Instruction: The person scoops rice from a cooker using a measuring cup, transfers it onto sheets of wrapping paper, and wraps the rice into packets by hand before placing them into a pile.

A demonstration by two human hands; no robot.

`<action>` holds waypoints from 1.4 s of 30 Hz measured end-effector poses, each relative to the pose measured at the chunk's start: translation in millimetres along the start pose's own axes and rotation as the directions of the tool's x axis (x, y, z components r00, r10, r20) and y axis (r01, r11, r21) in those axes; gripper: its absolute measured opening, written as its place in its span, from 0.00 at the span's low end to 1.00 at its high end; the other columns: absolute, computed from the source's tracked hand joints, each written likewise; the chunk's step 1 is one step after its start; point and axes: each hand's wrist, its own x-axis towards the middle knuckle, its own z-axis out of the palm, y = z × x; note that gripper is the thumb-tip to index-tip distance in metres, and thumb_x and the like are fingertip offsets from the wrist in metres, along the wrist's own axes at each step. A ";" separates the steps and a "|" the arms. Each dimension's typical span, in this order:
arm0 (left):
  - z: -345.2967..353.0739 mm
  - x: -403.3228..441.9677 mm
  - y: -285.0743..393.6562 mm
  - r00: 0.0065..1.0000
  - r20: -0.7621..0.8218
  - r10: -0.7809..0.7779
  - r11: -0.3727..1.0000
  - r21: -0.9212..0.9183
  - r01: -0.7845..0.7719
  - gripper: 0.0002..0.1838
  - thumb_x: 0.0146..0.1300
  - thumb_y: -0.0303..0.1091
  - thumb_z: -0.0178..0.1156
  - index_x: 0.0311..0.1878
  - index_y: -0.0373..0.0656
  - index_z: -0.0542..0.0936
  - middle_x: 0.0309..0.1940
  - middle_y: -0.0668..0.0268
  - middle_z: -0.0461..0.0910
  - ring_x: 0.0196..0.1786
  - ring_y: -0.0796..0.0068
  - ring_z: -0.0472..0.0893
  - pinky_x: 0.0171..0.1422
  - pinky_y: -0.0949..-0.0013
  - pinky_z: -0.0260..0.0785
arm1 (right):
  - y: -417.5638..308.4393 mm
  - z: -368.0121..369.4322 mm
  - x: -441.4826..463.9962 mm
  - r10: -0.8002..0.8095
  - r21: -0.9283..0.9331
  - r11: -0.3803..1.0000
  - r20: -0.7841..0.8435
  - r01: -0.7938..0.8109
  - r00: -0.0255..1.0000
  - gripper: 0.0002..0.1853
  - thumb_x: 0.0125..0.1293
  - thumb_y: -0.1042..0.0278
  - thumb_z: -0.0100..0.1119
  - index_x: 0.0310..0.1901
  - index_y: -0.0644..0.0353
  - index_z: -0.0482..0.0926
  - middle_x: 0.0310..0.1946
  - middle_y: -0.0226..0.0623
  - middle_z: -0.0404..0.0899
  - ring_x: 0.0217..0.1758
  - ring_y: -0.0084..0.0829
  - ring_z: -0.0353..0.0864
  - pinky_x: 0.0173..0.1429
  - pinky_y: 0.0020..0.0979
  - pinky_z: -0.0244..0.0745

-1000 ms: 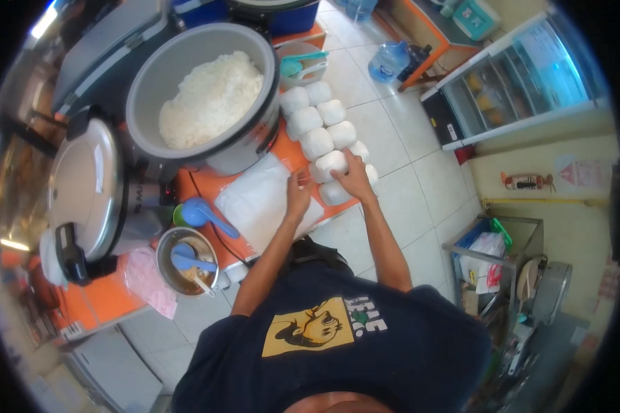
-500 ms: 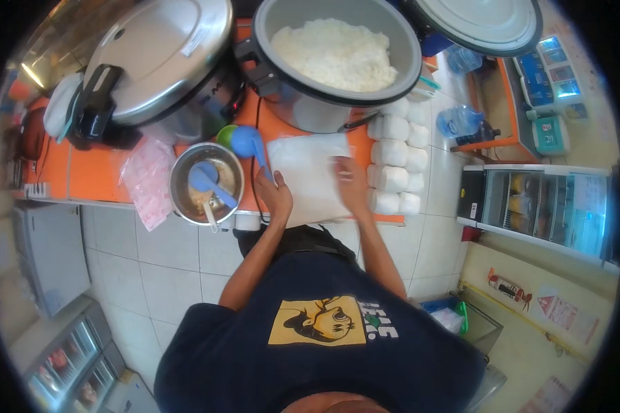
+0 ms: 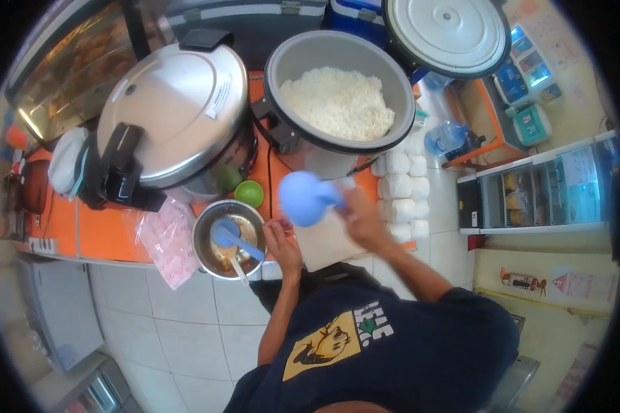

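Note:
A blue scoop (image 3: 302, 198) is raised over the counter, its handle gripped by my right hand (image 3: 362, 219). Beneath it lies a sheet of brown-white wrapping paper (image 3: 324, 241), partly covered by the scoop and hand. My left hand (image 3: 284, 246) is beside the right rim of a metal bowl (image 3: 201, 249), fingers loosely bent and apart, with no held thing visible. Inside the bowl rest a second blue scoop (image 3: 229, 237) and a pale-handled utensil (image 3: 237, 267). Behind the paper stands an open rice cooker (image 3: 277, 62) containing white rice (image 3: 337, 103).
A closed steel rice cooker (image 3: 172, 117) stands left of the open one. Near the bowl are a green cup (image 3: 249, 193) and pink-patterned plastic packaging (image 3: 169, 241). Stacked white wrapped bundles (image 3: 397, 186) line the right side of the orange counter (image 3: 110, 237).
My right hand has picked up the blue scoop from beside the green cup and holds it above the paper. My left hand has come off the paper toward the bowl. The view has shifted.

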 end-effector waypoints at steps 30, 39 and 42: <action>120.0 118.8 22.6 0.869 0.394 0.300 0.743 0.475 -0.472 0.59 0.34 0.53 0.87 0.65 0.29 0.67 0.65 0.45 0.60 0.68 0.51 0.62 0.74 0.51 0.53 | 89.4 -30.9 307.3 0.063 -0.570 0.813 0.293 0.122 0.954 0.12 0.70 0.69 0.49 0.36 0.70 0.79 0.28 0.52 0.84 0.33 0.50 0.86 0.33 0.47 0.79; 125.7 124.2 8.9 0.907 0.340 0.250 0.874 0.323 -0.362 0.66 0.33 0.50 0.88 0.66 0.26 0.55 0.61 0.48 0.60 0.67 0.54 0.63 0.74 0.52 0.56 | 102.9 -92.0 235.8 -0.130 -0.442 0.755 0.623 0.484 0.771 0.10 0.68 0.73 0.51 0.46 0.70 0.75 0.29 0.53 0.84 0.35 0.50 0.87 0.36 0.47 0.81; 121.6 116.4 13.9 0.904 0.363 0.226 0.827 0.418 -0.375 0.66 0.33 0.51 0.88 0.66 0.26 0.55 0.61 0.48 0.60 0.66 0.54 0.64 0.74 0.52 0.55 | 110.9 -89.8 239.8 0.102 -0.638 0.697 0.541 0.327 0.835 0.10 0.66 0.74 0.53 0.43 0.71 0.79 0.31 0.52 0.85 0.35 0.49 0.88 0.37 0.45 0.82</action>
